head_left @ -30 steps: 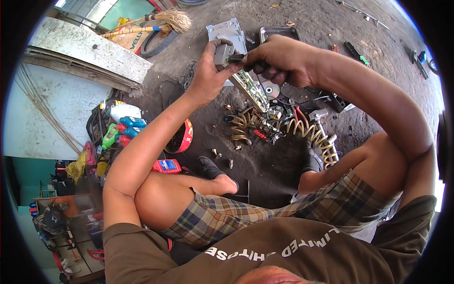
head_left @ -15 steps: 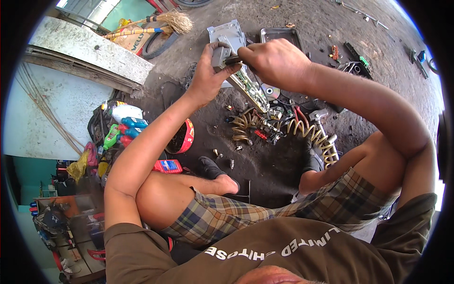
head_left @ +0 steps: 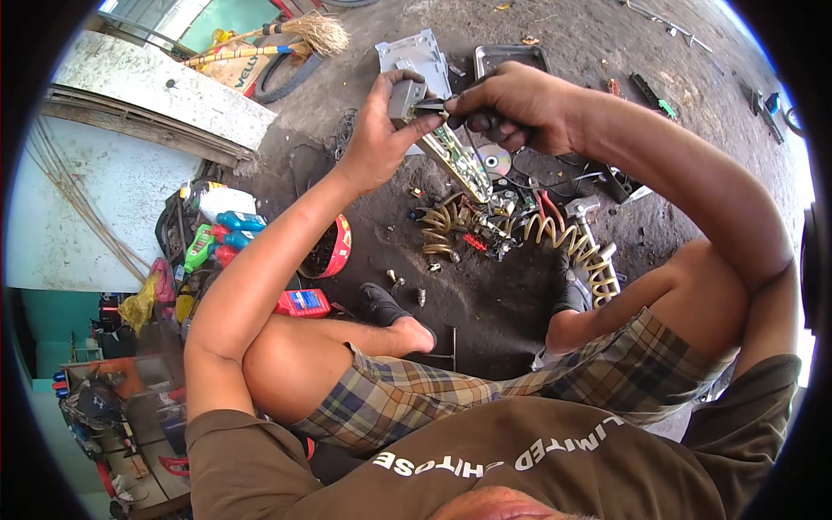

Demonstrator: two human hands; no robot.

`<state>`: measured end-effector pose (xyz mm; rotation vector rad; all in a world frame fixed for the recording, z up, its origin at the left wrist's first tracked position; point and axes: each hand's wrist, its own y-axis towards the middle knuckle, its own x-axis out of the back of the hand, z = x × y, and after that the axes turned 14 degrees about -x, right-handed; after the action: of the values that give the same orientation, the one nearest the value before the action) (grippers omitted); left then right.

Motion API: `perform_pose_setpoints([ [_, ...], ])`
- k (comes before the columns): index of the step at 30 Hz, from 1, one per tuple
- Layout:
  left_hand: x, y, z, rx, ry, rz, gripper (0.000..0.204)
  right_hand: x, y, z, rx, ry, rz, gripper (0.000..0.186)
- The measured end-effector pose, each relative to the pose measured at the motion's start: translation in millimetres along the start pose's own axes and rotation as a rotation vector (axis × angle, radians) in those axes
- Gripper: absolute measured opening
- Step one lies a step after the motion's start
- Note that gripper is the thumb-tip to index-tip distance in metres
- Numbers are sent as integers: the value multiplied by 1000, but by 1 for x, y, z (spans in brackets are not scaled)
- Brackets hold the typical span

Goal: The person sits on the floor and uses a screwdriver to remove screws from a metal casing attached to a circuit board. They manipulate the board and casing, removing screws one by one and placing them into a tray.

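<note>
My left hand (head_left: 374, 143) grips one end of a long, narrow grey metal casing (head_left: 404, 100) with a green circuit board (head_left: 464, 165) inside it. The casing is held tilted, its far end slanting down to the right above the ground. At the gripped end, a small flat dark piece (head_left: 430, 106) sticks out beside my left thumb. My right hand (head_left: 511, 108), its fingers blackened, pinches the outer end of that piece. What kind of part it is cannot be made out.
Beneath the board lie a disc (head_left: 494, 162), a coiled yellowish hose (head_left: 555, 236), a hammer (head_left: 585, 217) and loose electronic parts. A grey metal panel (head_left: 416, 56) and a dark tray (head_left: 511, 59) lie beyond. Left are a red-rimmed bowl (head_left: 344, 251) and several bottles (head_left: 238, 221).
My right hand has turned, so its lower blackened fingers now show, and the dark piece appears longer between the hands. My left hand keeps its grip on the casing.
</note>
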<state>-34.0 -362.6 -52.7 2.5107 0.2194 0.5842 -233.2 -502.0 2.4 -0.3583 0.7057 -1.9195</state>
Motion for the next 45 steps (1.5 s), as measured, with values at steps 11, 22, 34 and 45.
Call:
perform_pose_setpoints([
  [11, 2, -1, -4, 39, 45, 16, 47, -4, 14, -27, 896, -1163, -609, 20],
  [22, 5, -7, 6, -9, 74, -20, 49, -6, 4, -8, 35, 3, -53, 18],
  [34, 4, -1, 0, 39, -10, -34, 49, -4, 14, -24, 870, -1022, -616, 39],
  [45, -5, 2, -2, 14, 74, -40, 49, 10, 13, -1, 269, -334, -197, 35],
])
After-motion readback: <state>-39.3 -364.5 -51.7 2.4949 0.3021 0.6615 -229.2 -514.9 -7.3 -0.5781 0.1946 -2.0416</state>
